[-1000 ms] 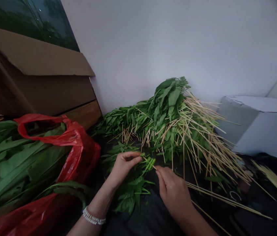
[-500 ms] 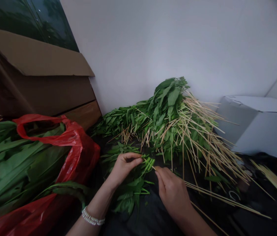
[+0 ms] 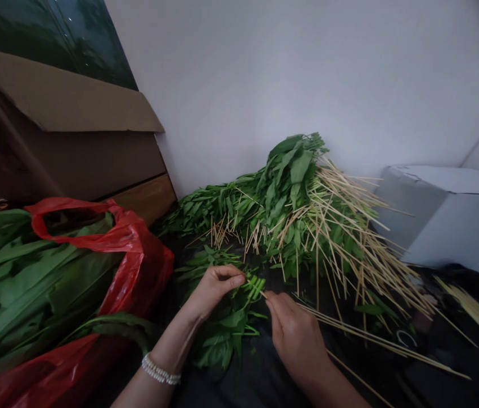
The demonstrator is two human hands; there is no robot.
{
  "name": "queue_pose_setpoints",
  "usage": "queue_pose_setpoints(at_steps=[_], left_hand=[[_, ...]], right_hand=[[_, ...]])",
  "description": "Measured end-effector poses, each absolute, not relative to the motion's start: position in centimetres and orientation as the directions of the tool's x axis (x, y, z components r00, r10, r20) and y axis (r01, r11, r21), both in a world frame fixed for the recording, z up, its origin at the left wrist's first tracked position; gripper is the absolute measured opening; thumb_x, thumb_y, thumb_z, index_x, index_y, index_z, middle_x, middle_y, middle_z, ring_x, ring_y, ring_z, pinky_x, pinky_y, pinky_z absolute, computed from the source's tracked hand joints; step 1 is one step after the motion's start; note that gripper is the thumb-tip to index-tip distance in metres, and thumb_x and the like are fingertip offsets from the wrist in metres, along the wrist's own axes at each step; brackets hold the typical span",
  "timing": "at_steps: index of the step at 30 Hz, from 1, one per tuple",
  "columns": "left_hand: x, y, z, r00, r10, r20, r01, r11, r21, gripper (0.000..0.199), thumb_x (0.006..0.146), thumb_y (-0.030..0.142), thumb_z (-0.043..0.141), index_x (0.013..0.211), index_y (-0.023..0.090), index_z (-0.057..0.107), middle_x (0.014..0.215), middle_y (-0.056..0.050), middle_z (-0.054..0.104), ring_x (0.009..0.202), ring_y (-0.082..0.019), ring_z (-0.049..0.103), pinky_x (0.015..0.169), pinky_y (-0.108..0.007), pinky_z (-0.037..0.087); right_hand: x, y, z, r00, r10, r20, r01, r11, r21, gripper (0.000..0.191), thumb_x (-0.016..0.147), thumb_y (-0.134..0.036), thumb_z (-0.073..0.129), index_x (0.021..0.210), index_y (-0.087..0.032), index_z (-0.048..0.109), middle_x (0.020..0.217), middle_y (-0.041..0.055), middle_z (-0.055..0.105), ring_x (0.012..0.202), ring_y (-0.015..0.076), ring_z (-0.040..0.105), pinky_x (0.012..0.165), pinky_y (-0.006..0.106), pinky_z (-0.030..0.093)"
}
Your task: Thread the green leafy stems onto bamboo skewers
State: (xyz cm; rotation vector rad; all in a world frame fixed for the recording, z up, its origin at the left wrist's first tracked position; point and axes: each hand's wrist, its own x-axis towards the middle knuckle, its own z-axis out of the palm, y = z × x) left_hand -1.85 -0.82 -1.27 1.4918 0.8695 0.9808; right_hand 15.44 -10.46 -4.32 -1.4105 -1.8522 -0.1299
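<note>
My left hand [image 3: 217,288] is closed in a pinch at the left end of a short row of green leaf stems [image 3: 255,287]. A pale wooden skewer [image 3: 263,294] runs into that row from the right, and the fingers of my right hand [image 3: 296,334] are closed on it. Leaves hang below the stems and mix with loose green leaves [image 3: 217,347] under my hands. Just beyond lies a pile of leafy greens [image 3: 290,170], with many skewers [image 3: 350,243] sticking out to the right.
On the left, a red plastic bag [image 3: 131,235] holds long green leaves [image 3: 30,289]. Behind it stands an open cardboard box [image 3: 73,161]. A white box [image 3: 460,226] is at the right, with a bundle of skewers [image 3: 477,309] before it. A white wall [image 3: 285,68] closes the back.
My right hand has shifted slightly left with the skewer, and the row of stems sits a little further left and lower. My left hand has barely moved.
</note>
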Motion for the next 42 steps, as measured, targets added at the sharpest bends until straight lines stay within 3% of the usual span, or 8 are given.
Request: queue_pose_setpoints(at_steps=[10, 14, 17, 25, 30, 33, 36, 42], left_hand=[[-2.4, -0.6, -1.5, 0.424, 0.898, 0.117, 0.047, -0.151, 0.987, 0.031, 0.069, 0.045, 0.073, 0.073, 0.014, 0.074, 0.074, -0.004, 0.068, 0.07, -0.014, 0.057, 0.069, -0.023, 0.042], [-3.0, -0.2, -1.1, 0.308, 0.94, 0.149, 0.065, -0.176, 0.982, 0.044, 0.082, 0.054, 0.055, 0.078, 0.015, 0.074, 0.084, -0.007, 0.072, 0.08, -0.019, 0.062, 0.076, -0.026, 0.045], [-2.6, -0.1, -1.4, 0.327, 0.935, 0.133, 0.194, -0.205, 0.959, 0.033, 0.08, 0.045, 0.061, 0.081, 0.015, 0.074, 0.085, -0.007, 0.073, 0.081, -0.02, 0.063, 0.077, -0.027, 0.045], [-1.6, 0.1, -3.1, 0.477, 0.853, 0.212, 0.656, -0.505, 0.56, 0.015, 0.072, 0.03, 0.071, 0.083, 0.02, 0.074, 0.08, -0.005, 0.07, 0.083, -0.021, 0.058, 0.077, -0.03, 0.041], [-1.5, 0.2, -3.8, 0.506, 0.845, 0.17, 0.724, -0.524, 0.449, 0.011, 0.072, 0.028, 0.07, 0.08, 0.021, 0.073, 0.079, -0.004, 0.068, 0.082, -0.021, 0.057, 0.074, -0.03, 0.041], [-1.6, 0.3, -3.7, 0.476, 0.851, 0.223, 0.67, -0.515, 0.535, 0.01, 0.075, 0.026, 0.066, 0.078, 0.019, 0.073, 0.078, -0.005, 0.067, 0.08, -0.02, 0.059, 0.076, -0.03, 0.042], [-1.9, 0.6, -3.2, 0.357, 0.886, 0.297, 0.477, -0.446, 0.757, 0.015, 0.078, 0.03, 0.064, 0.081, 0.017, 0.071, 0.085, -0.006, 0.069, 0.082, -0.019, 0.062, 0.077, -0.029, 0.045], [-2.5, 0.3, -1.7, 0.227, 0.966, 0.121, -0.019, -0.12, 0.993, 0.028, 0.076, 0.039, 0.069, 0.093, 0.017, 0.066, 0.085, -0.006, 0.074, 0.083, -0.018, 0.067, 0.078, -0.027, 0.048]], right_hand=[[15.1, -10.7, -4.2, -0.102, 0.747, 0.657, 0.866, 0.392, -0.311, 0.029, 0.094, -0.012, 0.033, 0.103, -0.016, 0.06, 0.076, 0.0035, 0.064, 0.067, 0.0151, 0.062, 0.06, 0.025, 0.041], [14.1, -11.6, -4.1, -0.233, 0.702, 0.672, 0.86, 0.471, -0.194, 0.028, 0.092, -0.01, 0.033, 0.103, -0.015, 0.059, 0.071, 0.0031, 0.061, 0.058, 0.0135, 0.058, 0.055, 0.025, 0.037], [13.4, -12.0, -4.0, -0.343, 0.63, 0.697, 0.826, 0.556, -0.096, 0.028, 0.088, -0.009, 0.035, 0.101, -0.013, 0.059, 0.068, 0.0028, 0.058, 0.053, 0.0143, 0.053, 0.05, 0.028, 0.033], [13.0, -12.2, -4.0, -0.433, 0.618, 0.656, 0.792, 0.608, -0.05, 0.029, 0.074, -0.007, 0.048, 0.101, -0.011, 0.058, 0.069, 0.0024, 0.056, 0.054, 0.0163, 0.051, 0.047, 0.03, 0.027], [13.1, -12.2, -4.6, -0.45, 0.64, 0.623, 0.794, 0.606, -0.048, 0.028, 0.072, -0.007, 0.052, 0.099, -0.013, 0.057, 0.071, 0.0021, 0.057, 0.056, 0.0157, 0.051, 0.049, 0.03, 0.026], [13.1, -12.2, -4.7, -0.446, 0.642, 0.624, 0.797, 0.602, -0.05, 0.025, 0.074, -0.008, 0.051, 0.098, -0.014, 0.057, 0.073, 0.0022, 0.058, 0.058, 0.0148, 0.051, 0.051, 0.03, 0.027], [13.2, -12.1, -4.3, -0.415, 0.637, 0.65, 0.804, 0.591, -0.065, 0.024, 0.08, -0.007, 0.046, 0.1, -0.014, 0.056, 0.071, 0.002, 0.058, 0.057, 0.0145, 0.051, 0.051, 0.029, 0.029], [14.5, -11.3, -3.6, -0.249, 0.671, 0.699, 0.857, 0.489, -0.164, 0.027, 0.091, -0.009, 0.035, 0.106, -0.013, 0.058, 0.071, 0.0026, 0.06, 0.056, 0.0142, 0.056, 0.053, 0.027, 0.035]])
